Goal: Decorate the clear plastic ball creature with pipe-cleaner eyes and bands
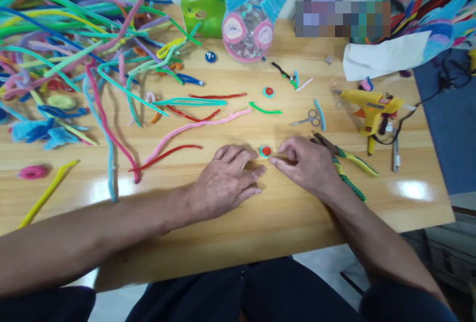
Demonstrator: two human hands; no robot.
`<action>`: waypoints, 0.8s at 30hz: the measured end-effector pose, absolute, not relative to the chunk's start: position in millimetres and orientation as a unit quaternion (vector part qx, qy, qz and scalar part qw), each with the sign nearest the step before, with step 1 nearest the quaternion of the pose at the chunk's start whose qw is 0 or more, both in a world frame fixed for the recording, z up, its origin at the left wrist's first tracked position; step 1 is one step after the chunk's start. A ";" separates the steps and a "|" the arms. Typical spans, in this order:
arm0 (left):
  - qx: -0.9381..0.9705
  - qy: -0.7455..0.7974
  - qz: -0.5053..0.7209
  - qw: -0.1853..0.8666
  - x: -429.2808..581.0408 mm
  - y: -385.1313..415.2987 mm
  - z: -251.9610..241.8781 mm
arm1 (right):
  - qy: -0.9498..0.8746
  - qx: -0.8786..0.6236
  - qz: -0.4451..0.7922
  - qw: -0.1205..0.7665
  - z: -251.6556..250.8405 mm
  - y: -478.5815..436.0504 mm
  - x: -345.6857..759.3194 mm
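My left hand [226, 179] lies palm down on the wooden table [260, 223], fingers stretched and a little apart, fingertips just left of a small coil with a red centre and teal rim [265, 151]. My right hand [307, 162] rests to the right of that coil, fingers curled loosely, thumb and forefinger pointing at it; nothing shows in its grasp. The coil lies flat on the table between both hands. A second red and teal coil [268, 91] lies farther back.
A heap of coloured pipe cleaners [67, 39] fills the left. Loose red, pink and green stems lie mid-table. Scissors [308, 119], green-handled pliers [347, 163], a yellow glue gun [372, 109] and its cable sit right. A pipe-cleaner creature [247, 29] stands behind.
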State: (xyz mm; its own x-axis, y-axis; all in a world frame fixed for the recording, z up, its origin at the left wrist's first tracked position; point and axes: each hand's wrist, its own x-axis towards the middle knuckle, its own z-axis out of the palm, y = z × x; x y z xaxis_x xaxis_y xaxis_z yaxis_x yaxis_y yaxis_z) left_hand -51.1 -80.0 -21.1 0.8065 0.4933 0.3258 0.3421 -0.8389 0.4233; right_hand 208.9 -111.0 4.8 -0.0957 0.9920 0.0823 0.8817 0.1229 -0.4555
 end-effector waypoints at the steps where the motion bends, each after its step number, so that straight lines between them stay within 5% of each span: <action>1: 0.936 0.220 0.214 0.173 -51.2 -79.9 -21.6 | -0.722 -0.650 0.145 0.186 3.8 -110.7 208.0; 11: 0.945 0.184 0.213 0.167 -54.2 -78.9 -22.1 | -0.664 -0.673 0.269 0.183 17.1 -102.4 223.2; 24: 0.960 0.166 0.166 0.151 -61.9 -82.9 -24.9 | -0.667 -0.682 0.250 0.168 14.4 -100.7 217.8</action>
State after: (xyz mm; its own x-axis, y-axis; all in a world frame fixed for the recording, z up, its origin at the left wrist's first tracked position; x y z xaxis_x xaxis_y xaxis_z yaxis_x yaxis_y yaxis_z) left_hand -61.9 -82.9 -24.9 0.8893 0.3698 0.2691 0.2692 -0.8989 0.3458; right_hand 217.8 -100.7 14.4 -0.0146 0.9930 -0.1171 0.8255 -0.0542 -0.5618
